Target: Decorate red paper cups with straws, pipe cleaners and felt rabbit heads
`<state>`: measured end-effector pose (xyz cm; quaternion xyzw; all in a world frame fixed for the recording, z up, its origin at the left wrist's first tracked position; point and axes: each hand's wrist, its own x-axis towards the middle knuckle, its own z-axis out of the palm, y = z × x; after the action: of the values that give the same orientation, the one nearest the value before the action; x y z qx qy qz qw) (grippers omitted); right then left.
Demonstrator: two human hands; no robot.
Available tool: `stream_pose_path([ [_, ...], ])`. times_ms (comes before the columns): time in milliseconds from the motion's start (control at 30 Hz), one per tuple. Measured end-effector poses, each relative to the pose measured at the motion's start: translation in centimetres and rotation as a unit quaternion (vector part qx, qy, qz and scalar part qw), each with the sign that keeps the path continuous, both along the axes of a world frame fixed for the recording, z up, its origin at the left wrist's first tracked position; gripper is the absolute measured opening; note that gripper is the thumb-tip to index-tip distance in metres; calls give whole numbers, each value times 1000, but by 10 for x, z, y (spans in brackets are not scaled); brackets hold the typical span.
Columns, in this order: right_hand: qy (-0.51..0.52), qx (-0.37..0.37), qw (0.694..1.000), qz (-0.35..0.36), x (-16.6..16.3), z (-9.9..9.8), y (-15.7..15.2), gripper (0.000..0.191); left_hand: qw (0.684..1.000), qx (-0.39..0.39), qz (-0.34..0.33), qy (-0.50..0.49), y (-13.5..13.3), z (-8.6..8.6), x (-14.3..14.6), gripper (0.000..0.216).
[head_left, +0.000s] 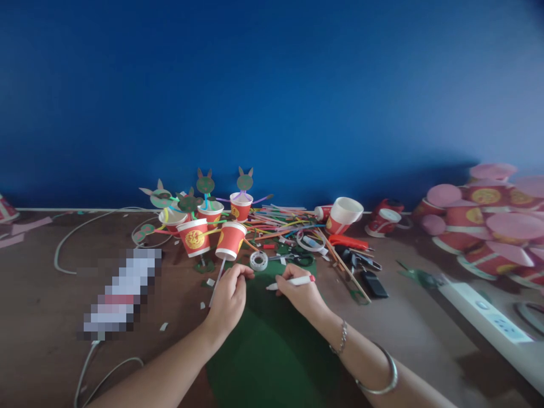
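Note:
In my right hand (301, 294) a white marker (295, 281) with a red end is gripped, lying nearly level above a dark green sheet (272, 351). My left hand (232, 292) is closed, its fingers curled at the sheet's upper left edge; whatever they pinch, if anything, is hidden. Just beyond the left fingertips lies a roll of tape (259, 260). A red and white paper cup (230, 240) with a pale straw (217, 282) is close by the left hand. Past the right hand are dark-handled scissors (301, 259).
Paper cups with green animal heads (205, 185) stand at the back. Behind the scissors spread many coloured straws (280, 218). A white cup (344, 212), a red tool (348, 243) and a power strip (488, 311) lie rightward, near stacked red cups (484, 221). A pixelated object (123, 294) is left.

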<state>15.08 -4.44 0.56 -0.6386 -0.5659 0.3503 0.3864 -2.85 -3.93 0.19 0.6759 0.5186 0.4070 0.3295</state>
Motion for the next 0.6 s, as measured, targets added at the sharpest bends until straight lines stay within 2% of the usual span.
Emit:
stream_pose_path([
  [167,138,22,988,-60,6,-4,4,23,1000,3,2,-11,0,-1,-1,21],
  [267,163,30,984,-68,9,-5,6,26,1000,6,4,-14,0,0,-1,20],
  [400,142,34,988,-48,10,-4,7,34,1000,2,9,-22,0,-1,-1,20],
  [600,39,34,999,13,8,2,3,22,1000,-4,8,-26,1,-4,-1,21],
])
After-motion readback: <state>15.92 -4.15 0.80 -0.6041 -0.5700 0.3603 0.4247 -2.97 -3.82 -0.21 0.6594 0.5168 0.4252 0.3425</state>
